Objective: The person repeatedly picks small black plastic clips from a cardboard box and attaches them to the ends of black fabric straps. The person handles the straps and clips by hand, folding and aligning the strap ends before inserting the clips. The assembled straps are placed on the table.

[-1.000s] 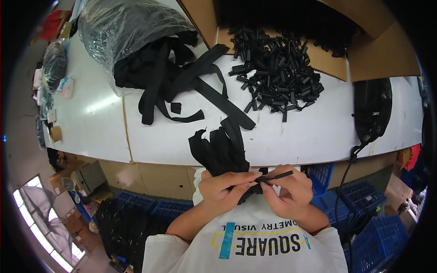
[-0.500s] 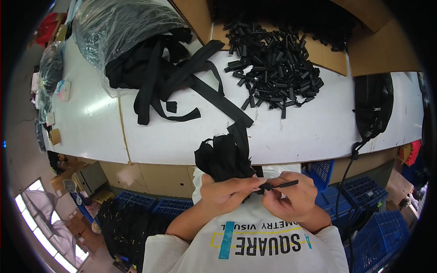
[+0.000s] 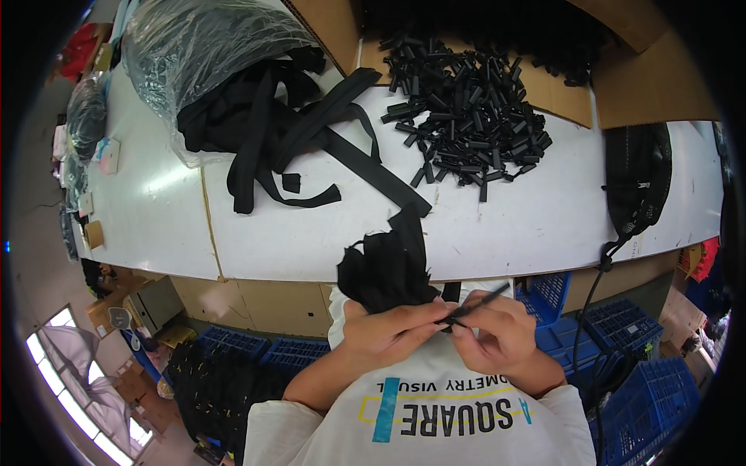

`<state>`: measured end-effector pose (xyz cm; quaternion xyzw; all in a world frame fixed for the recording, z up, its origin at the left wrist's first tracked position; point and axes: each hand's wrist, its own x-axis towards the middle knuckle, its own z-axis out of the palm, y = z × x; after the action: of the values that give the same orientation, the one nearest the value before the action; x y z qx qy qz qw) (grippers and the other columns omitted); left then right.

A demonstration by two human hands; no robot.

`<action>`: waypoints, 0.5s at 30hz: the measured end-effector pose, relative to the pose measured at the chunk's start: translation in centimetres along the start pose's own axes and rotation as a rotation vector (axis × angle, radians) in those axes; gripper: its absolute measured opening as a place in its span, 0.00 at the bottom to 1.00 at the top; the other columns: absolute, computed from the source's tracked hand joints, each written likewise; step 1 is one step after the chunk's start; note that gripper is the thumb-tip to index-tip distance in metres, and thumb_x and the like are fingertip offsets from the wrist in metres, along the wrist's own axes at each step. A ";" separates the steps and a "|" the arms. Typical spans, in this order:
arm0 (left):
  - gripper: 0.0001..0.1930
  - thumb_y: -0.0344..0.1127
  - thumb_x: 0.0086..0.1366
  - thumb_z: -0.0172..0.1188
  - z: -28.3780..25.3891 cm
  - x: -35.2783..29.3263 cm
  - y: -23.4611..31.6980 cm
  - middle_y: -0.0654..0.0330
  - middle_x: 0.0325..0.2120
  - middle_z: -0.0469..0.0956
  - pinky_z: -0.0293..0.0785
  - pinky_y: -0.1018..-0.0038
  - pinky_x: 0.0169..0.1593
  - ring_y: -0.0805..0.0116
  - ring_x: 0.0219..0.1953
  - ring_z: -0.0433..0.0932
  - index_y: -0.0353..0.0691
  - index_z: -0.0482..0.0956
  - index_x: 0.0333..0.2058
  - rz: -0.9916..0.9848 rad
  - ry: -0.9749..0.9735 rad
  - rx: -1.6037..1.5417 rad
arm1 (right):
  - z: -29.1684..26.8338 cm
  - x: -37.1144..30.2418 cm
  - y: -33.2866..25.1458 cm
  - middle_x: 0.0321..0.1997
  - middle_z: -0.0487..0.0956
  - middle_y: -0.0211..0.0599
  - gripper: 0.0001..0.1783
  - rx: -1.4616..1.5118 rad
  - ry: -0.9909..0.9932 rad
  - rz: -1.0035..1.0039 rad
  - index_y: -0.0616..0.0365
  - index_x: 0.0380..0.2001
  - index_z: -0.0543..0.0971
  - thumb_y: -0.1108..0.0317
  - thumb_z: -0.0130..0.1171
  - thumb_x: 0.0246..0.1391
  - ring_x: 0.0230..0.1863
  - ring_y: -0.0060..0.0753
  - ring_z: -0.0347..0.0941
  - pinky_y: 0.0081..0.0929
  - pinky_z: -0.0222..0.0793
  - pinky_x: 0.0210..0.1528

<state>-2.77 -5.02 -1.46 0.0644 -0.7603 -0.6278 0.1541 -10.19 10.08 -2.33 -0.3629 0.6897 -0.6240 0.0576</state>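
My left hand (image 3: 395, 328) is closed on a bunch of black zipper tapes (image 3: 385, 272), which fans up from the fingers toward the table's front edge. In my right hand (image 3: 497, 332) a zipper slider with a slim black pull (image 3: 483, 303) is pinched, the pull pointing up to the right. Both hands meet in front of my chest, fingertips almost touching where tape and slider come together. How the slider sits on the tape is hidden by the fingers. Beyond lies a loose heap of black sliders with pulls (image 3: 474, 116).
More black tapes (image 3: 256, 140) spill from a clear plastic bag (image 3: 210, 54) at the far left of the white table (image 3: 287, 245). An open cardboard box (image 3: 653, 89) stands at the back right, near a black mesh pouch (image 3: 637, 179). Blue crates (image 3: 622, 326) are below the table.
The slider's pull has swung from nearly level to a steeper upward tilt. My right hand has turned slightly, and the bunch of tapes has shifted a little to the right.
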 end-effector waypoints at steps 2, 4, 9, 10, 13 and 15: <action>0.09 0.14 0.45 0.61 -0.2 0.2 -0.1 0.52 0.24 0.79 0.76 0.75 0.35 0.63 0.27 0.79 0.30 0.81 0.28 -0.003 -0.032 0.005 | 0.1 0.2 0.1 0.20 0.76 0.39 0.14 0.026 0.013 -0.019 0.64 0.30 0.76 0.81 0.64 0.34 0.16 0.31 0.67 0.23 0.63 0.17; 0.09 0.15 0.44 0.61 -0.2 -0.1 -0.3 0.52 0.24 0.79 0.76 0.74 0.35 0.64 0.28 0.79 0.31 0.81 0.27 0.012 -0.045 0.031 | 0.0 0.5 0.0 0.20 0.76 0.38 0.14 0.018 -0.015 -0.030 0.64 0.30 0.76 0.79 0.67 0.34 0.16 0.31 0.68 0.23 0.63 0.18; 0.12 0.18 0.43 0.62 -0.3 -0.2 -0.1 0.56 0.25 0.79 0.74 0.74 0.36 0.65 0.29 0.78 0.37 0.82 0.29 0.024 -0.079 0.092 | -0.6 0.8 -0.5 0.20 0.75 0.37 0.18 0.019 -0.057 -0.046 0.65 0.31 0.76 0.74 0.72 0.34 0.16 0.31 0.67 0.23 0.62 0.17; 0.13 0.21 0.43 0.64 -0.2 -0.5 -0.3 0.59 0.27 0.78 0.72 0.73 0.36 0.64 0.30 0.77 0.42 0.83 0.30 0.015 -0.072 0.099 | -0.8 1.0 -0.6 0.20 0.75 0.37 0.19 -0.015 -0.085 -0.056 0.66 0.33 0.76 0.74 0.72 0.34 0.16 0.31 0.67 0.23 0.61 0.17; 0.11 0.19 0.43 0.65 -0.4 0.1 -0.1 0.57 0.26 0.79 0.72 0.76 0.35 0.66 0.28 0.77 0.39 0.82 0.28 0.093 -0.102 0.136 | -1.2 1.4 -0.9 0.20 0.75 0.37 0.21 -0.078 -0.136 -0.093 0.68 0.36 0.76 0.76 0.71 0.35 0.15 0.30 0.67 0.22 0.61 0.17; 0.09 0.17 0.44 0.64 -0.4 0.4 0.0 0.53 0.25 0.79 0.73 0.78 0.34 0.67 0.26 0.78 0.35 0.82 0.27 0.135 -0.124 0.145 | -1.1 1.2 -0.7 0.20 0.75 0.37 0.21 -0.070 -0.125 -0.125 0.69 0.38 0.76 0.78 0.70 0.36 0.15 0.29 0.67 0.21 0.61 0.17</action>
<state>-3.01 -5.51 -1.32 -0.0150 -0.8145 -0.5619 0.1437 -11.35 10.30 -1.01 -0.4451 0.6823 -0.5779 0.0485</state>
